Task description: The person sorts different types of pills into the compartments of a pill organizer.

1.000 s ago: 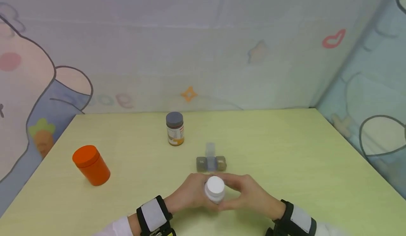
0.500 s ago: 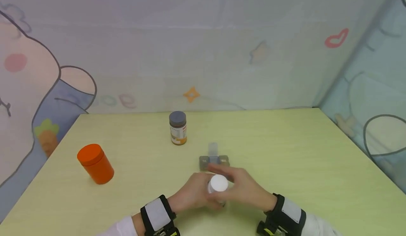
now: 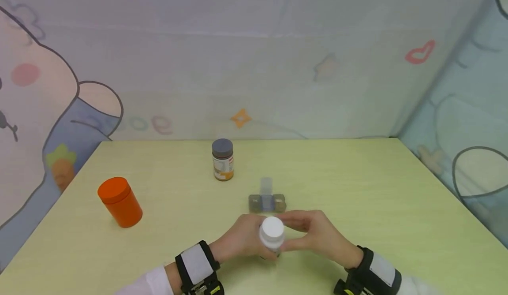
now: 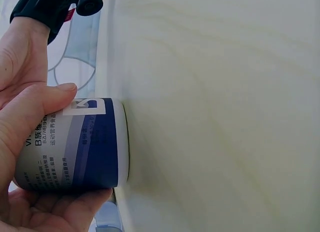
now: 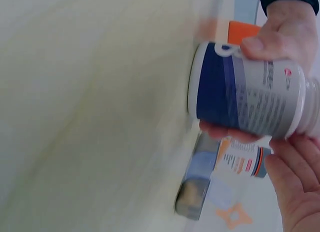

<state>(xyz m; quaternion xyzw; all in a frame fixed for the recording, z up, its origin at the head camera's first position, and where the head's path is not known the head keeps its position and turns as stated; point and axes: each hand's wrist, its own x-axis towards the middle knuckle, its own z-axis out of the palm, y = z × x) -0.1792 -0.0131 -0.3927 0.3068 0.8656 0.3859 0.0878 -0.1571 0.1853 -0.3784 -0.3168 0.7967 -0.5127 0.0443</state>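
A white pill bottle (image 4: 92,147) with a white and dark blue label stands upright at the front of the table, its white cap (image 3: 273,227) on top. My left hand (image 3: 245,241) grips the body from the left, thumb (image 4: 60,97) on one side and fingers on the other. From the right, my right hand (image 3: 319,233) reaches to the cap, index fingertip behind it and thumb in front, a gap between palm and bottle. In the right wrist view the right fingers (image 5: 300,167) meet the bottle (image 5: 245,87) at its neck end.
Just behind the hands lies a small box (image 3: 267,203) with dark ends, a bluish middle and a clear flap sticking out toward the back. A brown bottle (image 3: 223,160) with a grey cap stands farther back. To the left stands an orange jar (image 3: 121,202). Printed cloth (image 3: 254,79) hangs behind.
My right hand closed farther over the cap half a second ago, then drew back to the right, its fingertips staying near the cap. My left hand keeps its grip on the pill bottle.
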